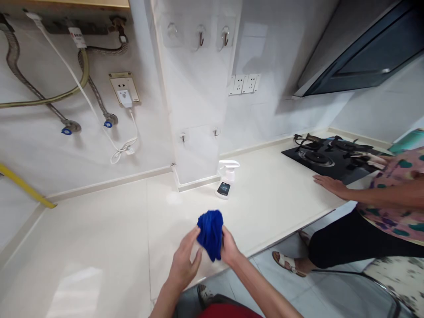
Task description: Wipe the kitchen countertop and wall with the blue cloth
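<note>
Over the near counter [129, 260], my right hand [229, 248] held the blue cloth [211, 233]; my left hand [182, 261], loosely spread, seemed best touching lightly.

Bare counter [99, 225] spreads across the lower left of the frame, so the left hand [183, 260] has a wide lane sideways. Ahead of the blue cloth [211, 234], at centre, the spray bottle [227, 179] stands in the way, close to the jutting wall column [195, 110]. A hand could pass round the bottle's right side, over the pale stretch before the black cooktop [341, 170]. At right, that lane is limited by the cooktop and a co-worker's hand [331, 186] beside it. At far left, the yellow pipe [28, 185] obstructs the corner.
</note>
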